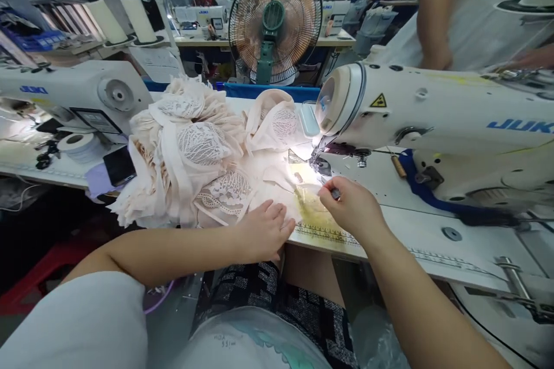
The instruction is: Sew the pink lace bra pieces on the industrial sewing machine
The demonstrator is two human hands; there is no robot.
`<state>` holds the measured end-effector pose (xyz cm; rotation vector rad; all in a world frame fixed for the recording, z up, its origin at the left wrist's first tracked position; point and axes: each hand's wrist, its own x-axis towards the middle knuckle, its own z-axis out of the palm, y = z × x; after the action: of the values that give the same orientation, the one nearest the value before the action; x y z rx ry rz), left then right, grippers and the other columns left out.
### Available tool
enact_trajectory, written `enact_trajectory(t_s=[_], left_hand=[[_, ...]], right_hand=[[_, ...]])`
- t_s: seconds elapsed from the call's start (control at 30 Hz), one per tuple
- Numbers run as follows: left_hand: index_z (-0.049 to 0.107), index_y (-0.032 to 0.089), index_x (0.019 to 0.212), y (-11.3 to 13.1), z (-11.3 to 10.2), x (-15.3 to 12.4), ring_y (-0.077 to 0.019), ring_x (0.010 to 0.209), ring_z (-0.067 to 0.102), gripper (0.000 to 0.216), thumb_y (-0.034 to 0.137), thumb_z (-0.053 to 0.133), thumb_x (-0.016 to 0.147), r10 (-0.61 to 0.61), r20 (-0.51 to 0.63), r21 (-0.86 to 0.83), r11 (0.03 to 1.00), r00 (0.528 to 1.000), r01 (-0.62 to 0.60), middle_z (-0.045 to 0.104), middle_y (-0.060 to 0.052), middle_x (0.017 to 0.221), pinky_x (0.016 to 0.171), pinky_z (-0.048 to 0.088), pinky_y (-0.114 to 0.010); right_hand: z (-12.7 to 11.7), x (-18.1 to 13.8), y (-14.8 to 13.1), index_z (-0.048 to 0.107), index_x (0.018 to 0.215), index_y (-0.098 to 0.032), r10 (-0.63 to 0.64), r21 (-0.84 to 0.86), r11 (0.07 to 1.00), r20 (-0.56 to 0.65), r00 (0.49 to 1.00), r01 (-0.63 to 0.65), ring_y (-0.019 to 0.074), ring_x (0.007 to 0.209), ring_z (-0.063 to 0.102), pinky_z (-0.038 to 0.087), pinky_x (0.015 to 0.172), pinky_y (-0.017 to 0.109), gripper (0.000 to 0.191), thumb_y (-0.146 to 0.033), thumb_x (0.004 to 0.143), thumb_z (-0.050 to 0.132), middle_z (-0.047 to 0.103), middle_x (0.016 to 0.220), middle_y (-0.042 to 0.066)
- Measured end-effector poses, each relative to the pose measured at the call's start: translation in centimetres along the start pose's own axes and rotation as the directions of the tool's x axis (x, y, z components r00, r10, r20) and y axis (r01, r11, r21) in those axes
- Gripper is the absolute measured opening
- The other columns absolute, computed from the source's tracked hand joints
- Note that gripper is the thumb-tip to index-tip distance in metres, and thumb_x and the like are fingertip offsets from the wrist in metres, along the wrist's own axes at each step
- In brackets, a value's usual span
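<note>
My left hand (265, 229) lies flat with its fingers stretched out on pale pink fabric (277, 176) at the table's front edge. My right hand (355, 202) is closed round a small grey metal tool (335, 192), mostly hidden by the fingers, so its kind is unclear. That hand is just in front of the lit needle and presser foot (319, 162) of a white sewing machine (415, 98). Part of the pink fabric reaches towards the foot. Left of it lies a heap of pale pink bras (190, 144) with white lace cups, and another bra (277, 121) sits behind.
A second sewing machine (78, 95) stands at the left, near a white roll (80, 146) and a dark phone-like slab (119, 166). Behind the table is a large fan (273, 17). A co-worker's arm (437, 17) shows beyond my machine. A printed ruler (322, 233) runs along the front edge.
</note>
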<state>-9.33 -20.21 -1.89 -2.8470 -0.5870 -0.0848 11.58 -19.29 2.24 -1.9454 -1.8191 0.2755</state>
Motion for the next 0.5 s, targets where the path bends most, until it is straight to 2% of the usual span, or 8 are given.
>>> enact_trajectory(t_s=[0.1, 0.17, 0.23, 0.3, 0.37, 0.43, 0.47, 0.5], left_hand=[[0.053, 0.003, 0.120, 1.1, 1.8, -1.1, -0.0259, 0.114, 0.050, 0.036, 0.017, 0.042, 0.089, -0.049, -0.148, -0.026, 0.999, 0.988, 0.046, 0.051, -0.018, 0.125, 0.099, 0.037, -0.040], [0.057, 0.007, 0.112, 0.6, 2.0, -2.0, -0.0215, 0.109, 0.054, 0.031, 0.015, 0.037, 0.090, -0.064, -0.171, -0.178, 0.984, 0.983, 0.033, 0.055, -0.013, 0.122, 0.094, 0.042, -0.036], [0.060, 0.011, 0.105, -0.4, 1.1, -2.8, -0.0185, 0.100, 0.058, 0.029, 0.018, 0.036, 0.090, -0.216, -0.160, -0.428, 0.895, 0.963, 0.129, 0.061, -0.009, 0.112, 0.086, 0.047, -0.032], [0.061, 0.013, 0.098, -1.7, -0.6, -3.2, -0.0151, 0.084, 0.061, 0.026, 0.021, 0.039, 0.087, -0.486, -0.101, -0.711, 0.646, 0.868, 0.279, 0.065, -0.006, 0.095, 0.075, 0.049, -0.027], [0.060, 0.012, 0.091, -2.9, -2.7, -2.9, -0.0107, 0.068, 0.056, 0.020, 0.022, 0.046, 0.082, -0.685, 0.013, -0.916, 0.284, 0.728, 0.284, 0.062, -0.003, 0.076, 0.064, 0.046, -0.022], [0.059, 0.011, 0.084, -3.8, -4.6, -2.2, -0.0074, 0.061, 0.050, 0.014, 0.020, 0.052, 0.076, -0.758, 0.132, -0.982, -0.011, 0.638, 0.190, 0.057, 0.000, 0.069, 0.058, 0.041, -0.018], [0.058, 0.010, 0.082, -4.2, -5.5, -1.8, -0.0066, 0.061, 0.049, 0.012, 0.017, 0.054, 0.073, -0.766, 0.180, -0.982, -0.105, 0.617, 0.156, 0.056, 0.000, 0.069, 0.058, 0.040, -0.017], [0.058, 0.010, 0.080, -4.5, -6.3, -1.4, -0.0063, 0.061, 0.049, 0.010, 0.015, 0.054, 0.072, -0.764, 0.216, -0.976, -0.159, 0.608, 0.148, 0.056, 0.000, 0.069, 0.058, 0.040, -0.017]], right_hand=[[-0.8, 0.1, -0.5, 0.053, 0.064, -0.017, -0.076, -0.026, 0.997, -0.003, 0.997, 0.076, 0.0133, 0.059, 0.046, 0.029, 0.050, 0.023, 0.021, -0.033, 0.073, 0.043, 0.055, 0.068, 0.003], [-1.5, -0.1, 0.0, 0.053, 0.064, -0.018, -0.099, -0.065, 0.993, 0.035, 0.995, 0.101, 0.0130, 0.058, 0.046, 0.028, 0.048, 0.022, 0.020, -0.033, 0.073, 0.043, 0.056, 0.069, 0.003], [-2.2, -0.8, 1.0, 0.054, 0.065, -0.018, -0.108, -0.096, 0.988, 0.093, 0.990, 0.117, 0.0130, 0.058, 0.047, 0.028, 0.047, 0.022, 0.019, -0.032, 0.073, 0.044, 0.056, 0.070, 0.002], [-2.8, -2.4, 2.1, 0.054, 0.065, -0.018, -0.145, -0.092, 0.983, 0.165, 0.976, 0.162, 0.0132, 0.059, 0.049, 0.031, 0.048, 0.023, 0.018, -0.031, 0.074, 0.045, 0.056, 0.071, 0.002], [-3.2, -5.3, 2.7, 0.054, 0.067, -0.019, -0.251, -0.028, 0.964, 0.250, 0.935, 0.266, 0.0128, 0.059, 0.050, 0.034, 0.050, 0.023, 0.018, -0.029, 0.076, 0.043, 0.056, 0.069, 0.001], [-3.1, -9.0, 3.0, 0.054, 0.067, -0.020, -0.415, 0.086, 0.908, 0.323, 0.850, 0.411, 0.0108, 0.056, 0.049, 0.035, 0.050, 0.022, 0.017, -0.024, 0.078, 0.042, 0.054, 0.066, 0.000], [-3.0, -11.0, 3.0, 0.053, 0.066, -0.020, -0.497, 0.145, 0.867, 0.333, 0.802, 0.477, 0.0101, 0.057, 0.050, 0.037, 0.052, 0.021, 0.017, -0.021, 0.079, 0.041, 0.054, 0.066, 0.000], [-2.8, -12.8, 3.2, 0.050, 0.062, -0.019, -0.534, 0.174, 0.845, 0.248, 0.808, 0.505, 0.0096, 0.057, 0.051, 0.037, 0.053, 0.021, 0.021, -0.017, 0.079, 0.038, 0.052, 0.063, 0.000]])
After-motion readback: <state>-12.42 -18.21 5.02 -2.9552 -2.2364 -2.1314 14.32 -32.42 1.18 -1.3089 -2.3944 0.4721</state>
